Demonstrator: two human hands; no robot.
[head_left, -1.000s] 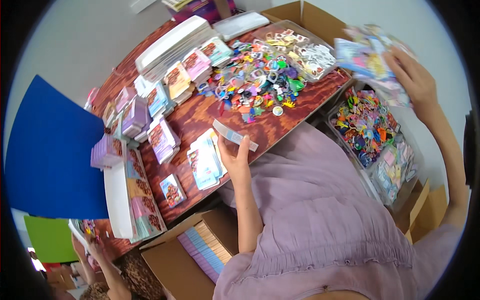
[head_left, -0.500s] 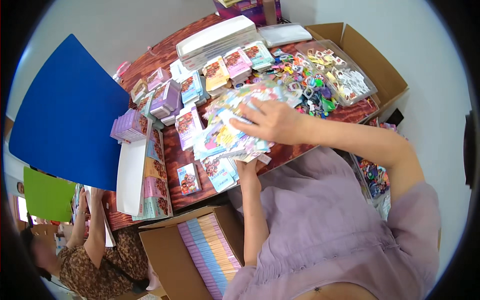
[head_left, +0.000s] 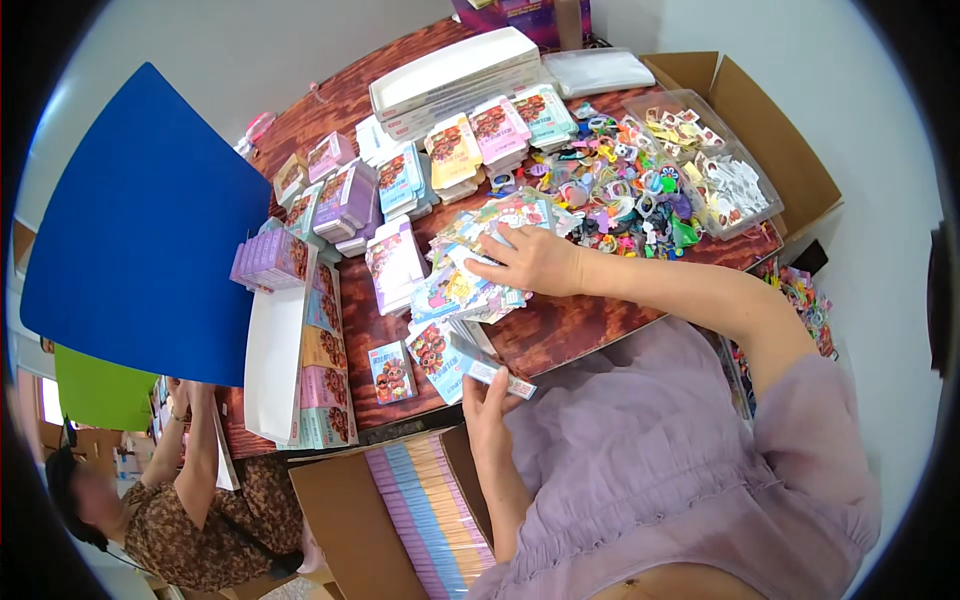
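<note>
My left hand (head_left: 487, 412) is closed round a small, narrow blue-and-white carton (head_left: 494, 372) near the table's front edge. Under and behind that carton lie flat light-blue cartons (head_left: 434, 352). Farther in, my right hand (head_left: 540, 260) rests with spread fingers on a loose pile of colourful printed sheets (head_left: 450, 290). Left of the pile lies a stack of flat purple-and-white cartons (head_left: 392, 262). A single filled-looking light-blue box (head_left: 391, 372) stands apart, left of my left hand.
Small colourful plastic trinkets (head_left: 630, 190) heap up behind my right hand, beside a clear tray (head_left: 765, 205). Carton stacks (head_left: 455, 150) stand at the back. Below the table edge is a cardboard box (head_left: 345, 520) of packed cartons. A co-worker (head_left: 195, 520) sits left, past a blue panel (head_left: 140, 240).
The sheets have gone from a raised, blurred bunch to lying lower on the table under my right hand. My left hand has come out from beneath them, showing the narrow carton.
</note>
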